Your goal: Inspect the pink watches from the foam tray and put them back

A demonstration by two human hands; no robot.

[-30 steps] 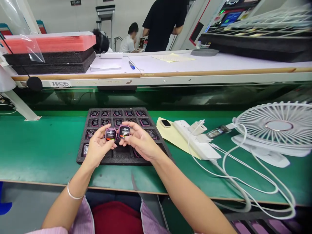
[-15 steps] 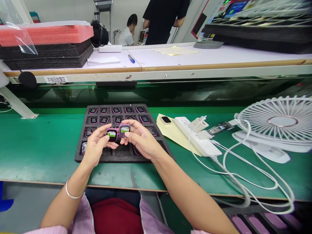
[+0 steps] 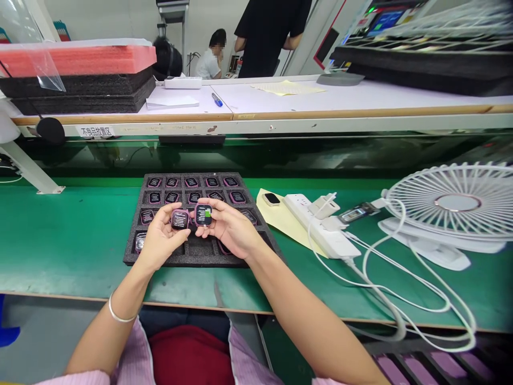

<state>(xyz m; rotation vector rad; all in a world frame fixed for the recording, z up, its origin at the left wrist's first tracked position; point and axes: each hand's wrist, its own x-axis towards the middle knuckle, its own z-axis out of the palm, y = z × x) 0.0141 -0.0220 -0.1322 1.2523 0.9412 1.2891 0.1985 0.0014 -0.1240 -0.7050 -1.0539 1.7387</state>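
Observation:
My left hand (image 3: 162, 235) is closed on a purple-rimmed smartwatch (image 3: 180, 219), whose dark screen shows lines of white text. Beside it, my right hand (image 3: 232, 227) grips a second smartwatch (image 3: 202, 214) with a green patch at the right of its screen, near my thumb. Both watches are held side by side above a dark grey foam tray (image 3: 200, 260). Rows of similar watches (image 3: 193, 182) lie face up in the tray's pockets, their screens lit with text. My hands hide part of the tray's middle.
Right of the tray, a gold-rimmed watch (image 3: 271, 199) lies on yellow paper (image 3: 280, 224). Beyond it are a white power strip (image 3: 324, 230), looping white cables (image 3: 372, 256) and a white fan (image 3: 449, 206). A shelf (image 3: 272, 127) crosses behind, bearing foam stacks (image 3: 96, 85).
The screens of both held watches have switched from green displays to white text, with a green patch left on the right one. My left thumb has slid off its screen.

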